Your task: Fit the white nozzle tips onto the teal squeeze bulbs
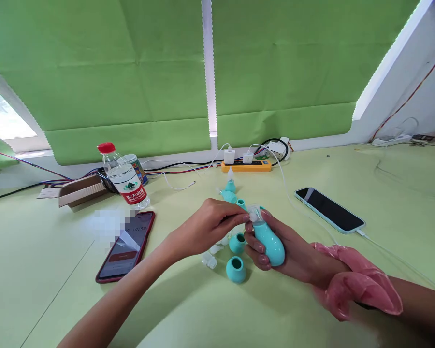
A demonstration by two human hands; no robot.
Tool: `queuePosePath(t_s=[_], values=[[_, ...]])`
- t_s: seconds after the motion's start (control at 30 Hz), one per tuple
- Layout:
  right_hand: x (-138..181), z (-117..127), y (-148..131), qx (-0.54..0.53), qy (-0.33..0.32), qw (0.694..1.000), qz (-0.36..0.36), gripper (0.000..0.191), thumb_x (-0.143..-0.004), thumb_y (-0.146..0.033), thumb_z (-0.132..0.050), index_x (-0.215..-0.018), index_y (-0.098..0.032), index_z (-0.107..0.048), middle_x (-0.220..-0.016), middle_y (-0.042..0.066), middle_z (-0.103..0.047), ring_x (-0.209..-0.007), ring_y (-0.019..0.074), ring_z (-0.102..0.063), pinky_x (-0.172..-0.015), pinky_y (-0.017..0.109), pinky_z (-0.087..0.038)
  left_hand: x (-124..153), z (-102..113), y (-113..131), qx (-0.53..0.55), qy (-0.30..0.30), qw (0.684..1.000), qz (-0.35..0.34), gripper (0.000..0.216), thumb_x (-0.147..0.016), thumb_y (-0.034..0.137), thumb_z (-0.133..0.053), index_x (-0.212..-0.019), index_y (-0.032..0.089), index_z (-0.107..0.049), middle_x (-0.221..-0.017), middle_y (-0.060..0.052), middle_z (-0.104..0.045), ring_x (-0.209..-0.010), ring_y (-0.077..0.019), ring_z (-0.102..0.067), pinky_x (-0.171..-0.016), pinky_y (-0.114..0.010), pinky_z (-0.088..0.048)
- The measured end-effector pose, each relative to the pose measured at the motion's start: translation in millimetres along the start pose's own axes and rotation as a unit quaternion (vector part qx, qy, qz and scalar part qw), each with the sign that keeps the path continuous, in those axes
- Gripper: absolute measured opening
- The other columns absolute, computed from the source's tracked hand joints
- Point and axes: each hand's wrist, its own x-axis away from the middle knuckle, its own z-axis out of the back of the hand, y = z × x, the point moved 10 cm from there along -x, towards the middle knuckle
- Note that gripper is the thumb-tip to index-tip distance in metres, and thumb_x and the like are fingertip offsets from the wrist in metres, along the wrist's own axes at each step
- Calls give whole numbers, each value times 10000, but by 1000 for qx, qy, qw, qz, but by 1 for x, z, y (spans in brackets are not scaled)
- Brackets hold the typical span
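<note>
My right hand (290, 246) wraps round a glossy turquoise bulb (270, 245), which looks like part of a nasal aspirator. At the bulb's upper end is a clear plastic nozzle (254, 213). My left hand (212, 226) reaches across from the left, thumb and fingers pinched on that nozzle; its tip is partly hidden. Below the hands, two open-mouthed turquoise bulbs, a nearer one (236, 269) and a farther one (237, 243), stand on the table. Several clear plastic pieces (209, 260) lie beside them, partly covered by my left hand. Behind, a turquoise bulb with a nozzle (230, 182) stands upright.
A red-cased phone (126, 249) and a capped water bottle (125, 179) are on the left, near a cardboard box (83, 191) and a can (136, 166). At the back sits an orange power strip (246, 167). Another phone (329, 209), with its cable, lies right.
</note>
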Motion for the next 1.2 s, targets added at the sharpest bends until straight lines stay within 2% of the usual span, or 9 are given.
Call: queuePosePath(t_s=[0.1,0.23,0.4,0.7,0.8,1.0,1.2], values=[[1,6,2,13,33,999,-2,381,-828,-485,-364,-700,-152,-499,-521,-23,-474,-426,65,-419,-417,179,-315,2,12,7,-58,66,996,-20,169,-787,252,-508,-794,127,-620,-555,24,-517,-503,-62,-414,-497,-180,-344],[3,11,5,41,69,997,-10,385,-804,-497,-403,-672,-148,-497,-500,-22,-481,-404,64,-412,-402,178,-308,5,19,11,-63,141,988,-24,142,-712,257,-602,-691,119,-624,-482,44,-460,-446,-52,-371,-443,-173,-321],[4,13,9,21,93,995,-38,377,-784,-504,-435,-665,-151,-492,-472,-38,-449,-380,51,-378,-368,159,-266,3,17,11,-11,143,989,-32,84,-718,191,-590,-710,127,-645,-522,11,-563,-465,-57,-418,-458,-175,-351],[10,4,13,-7,68,996,-59,389,-806,-500,-395,-686,-147,-509,-480,-45,-413,-395,46,-359,-377,157,-258,2,16,8,30,112,993,-24,95,-732,133,-561,-754,124,-653,-593,-10,-623,-497,-63,-468,-471,-178,-375],[10,6,11,8,77,996,-45,397,-803,-509,-392,-672,-150,-500,-482,-45,-414,-399,45,-358,-385,159,-262,3,18,15,-14,131,990,-47,122,-745,121,-530,-771,117,-649,-566,-8,-607,-480,-65,-457,-459,-181,-368],[10,14,0,27,117,993,6,394,-785,-516,-420,-653,-152,-491,-507,-29,-462,-417,57,-391,-414,180,-306,13,22,30,-75,209,970,-101,129,-752,142,-507,-739,119,-633,-542,-8,-573,-444,-60,-444,-421,-172,-372],[10,20,0,2,137,990,19,372,-778,-497,-449,-661,-147,-491,-507,-23,-483,-434,64,-416,-419,178,-307,14,6,30,-172,196,959,-109,151,-770,99,-468,-759,115,-618,-622,-35,-603,-524,-81,-529,-470,-180,-430]])
